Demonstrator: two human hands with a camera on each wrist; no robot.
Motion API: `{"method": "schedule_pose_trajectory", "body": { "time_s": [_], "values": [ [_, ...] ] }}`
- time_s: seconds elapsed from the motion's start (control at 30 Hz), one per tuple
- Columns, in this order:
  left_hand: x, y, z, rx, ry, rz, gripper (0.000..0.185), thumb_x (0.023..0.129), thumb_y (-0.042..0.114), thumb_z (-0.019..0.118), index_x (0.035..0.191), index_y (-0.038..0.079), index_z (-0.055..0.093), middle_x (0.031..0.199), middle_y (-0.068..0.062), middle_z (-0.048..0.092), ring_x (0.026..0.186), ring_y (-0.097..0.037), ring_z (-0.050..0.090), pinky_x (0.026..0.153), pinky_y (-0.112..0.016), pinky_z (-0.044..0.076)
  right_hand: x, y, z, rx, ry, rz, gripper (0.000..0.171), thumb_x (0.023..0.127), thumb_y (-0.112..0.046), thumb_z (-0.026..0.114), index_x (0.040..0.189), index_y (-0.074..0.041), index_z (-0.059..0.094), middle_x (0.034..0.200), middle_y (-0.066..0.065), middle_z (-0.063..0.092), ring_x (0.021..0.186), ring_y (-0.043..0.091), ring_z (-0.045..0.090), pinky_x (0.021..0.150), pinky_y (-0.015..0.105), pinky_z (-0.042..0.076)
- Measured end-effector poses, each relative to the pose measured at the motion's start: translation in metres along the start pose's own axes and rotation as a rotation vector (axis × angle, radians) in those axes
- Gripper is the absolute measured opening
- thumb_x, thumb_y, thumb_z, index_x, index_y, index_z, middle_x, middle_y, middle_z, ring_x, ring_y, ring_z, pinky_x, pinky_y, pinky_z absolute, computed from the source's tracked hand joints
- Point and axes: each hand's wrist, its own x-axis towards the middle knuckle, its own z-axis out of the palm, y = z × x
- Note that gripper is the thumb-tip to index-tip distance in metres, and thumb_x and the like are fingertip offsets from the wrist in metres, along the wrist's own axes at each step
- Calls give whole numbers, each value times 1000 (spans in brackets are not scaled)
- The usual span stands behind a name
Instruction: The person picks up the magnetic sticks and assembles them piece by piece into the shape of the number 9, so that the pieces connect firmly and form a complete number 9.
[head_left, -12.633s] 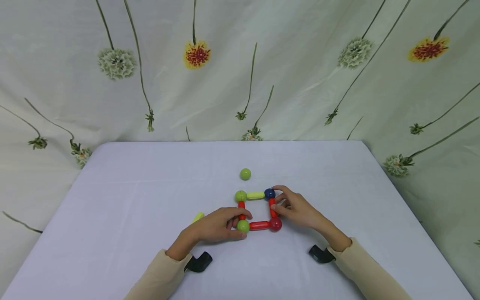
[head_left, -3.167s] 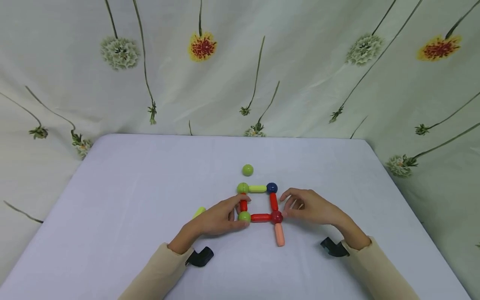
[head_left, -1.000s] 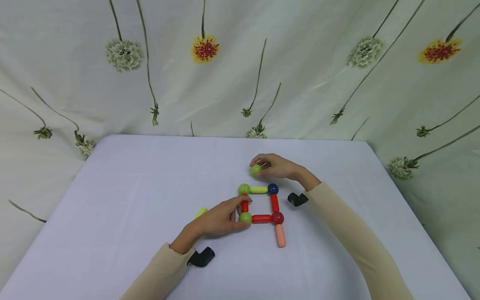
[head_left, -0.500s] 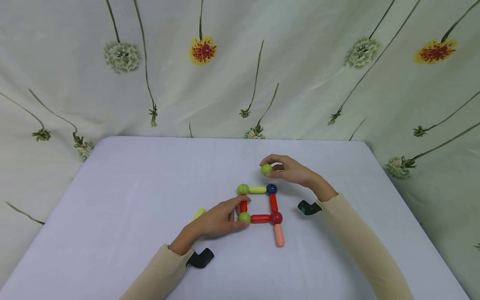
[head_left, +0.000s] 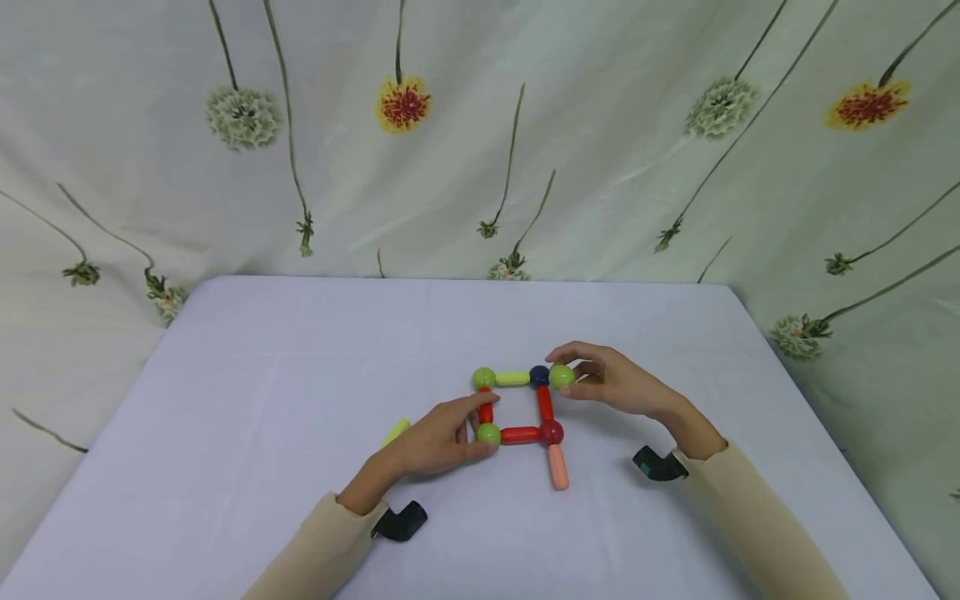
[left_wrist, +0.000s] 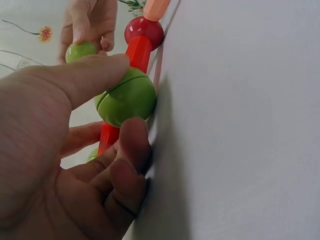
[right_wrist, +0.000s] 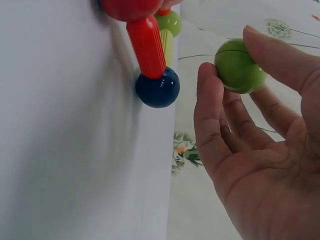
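Observation:
A square of toy balls and rods lies on the table. Its corners are a far-left green ball (head_left: 483,378), a blue ball (head_left: 539,376), a red ball (head_left: 551,432) and a near-left green ball (head_left: 488,434). A salmon rod (head_left: 558,468) sticks out from the red ball toward me. My left hand (head_left: 435,437) holds the near-left green ball between thumb and fingers. Pinched in my right hand (head_left: 622,379) is another green ball (right_wrist: 235,67). The right wrist view shows it raised off the table, apart from the blue ball.
A loose yellow-green rod (head_left: 396,432) lies partly hidden behind my left hand. The white-covered table (head_left: 300,350) ends at a back edge before a flowered cloth (head_left: 450,192). Black wrist cameras (head_left: 401,522) sit at both sleeves.
The salmon rod has joined the red ball. My right hand has picked up the green ball from behind the square and brought it right and nearer, beside the blue ball. My left hand stays put.

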Motion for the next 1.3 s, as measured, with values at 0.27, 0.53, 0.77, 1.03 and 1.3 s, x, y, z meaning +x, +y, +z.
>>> {"method": "schedule_pose_trajectory", "body": {
  "time_s": [0.27, 0.53, 0.77, 1.03, 1.3],
  "values": [
    [0, 4, -1, -9, 59, 26, 58, 84, 32, 69, 136, 17, 47, 92, 6, 56, 65, -8, 53, 59, -22, 47, -25, 5, 14, 15, -1, -14, 37, 81, -17, 74, 113, -13, 57, 110, 1, 57, 91, 23, 59, 81, 28, 52],
    [1, 1, -3, -19, 72, 7, 59, 84, 32, 69, 136, 18, 46, 93, 6, 56, 64, -8, 54, 59, -22, 47, -38, 6, 28, 16, -92, -74, 37, 78, -25, 77, 109, -19, 57, 104, -1, 60, 86, 18, 62, 81, 29, 52],
    [4, 0, -6, -8, 54, -12, 61, 85, 32, 68, 139, 17, 43, 94, 5, 55, 64, -8, 54, 60, -22, 47, -47, -4, 36, -44, -160, -125, 37, 77, -21, 77, 110, -17, 60, 116, 1, 56, 91, 16, 60, 81, 28, 53],
    [9, 5, -14, 27, 12, -46, 62, 84, 28, 69, 139, 15, 43, 94, 3, 55, 65, -10, 53, 62, -23, 47, -46, -6, 47, -112, -233, -121, 33, 76, -14, 78, 105, -21, 64, 127, 3, 47, 96, 10, 57, 82, 29, 52],
    [14, 6, -14, 51, 5, -52, 61, 84, 26, 70, 138, 14, 44, 93, 1, 54, 65, -11, 52, 64, -24, 46, -47, -6, 54, -175, -296, -128, 31, 76, -19, 77, 104, -25, 64, 131, 0, 47, 104, 7, 52, 85, 26, 50]
  ]
}}
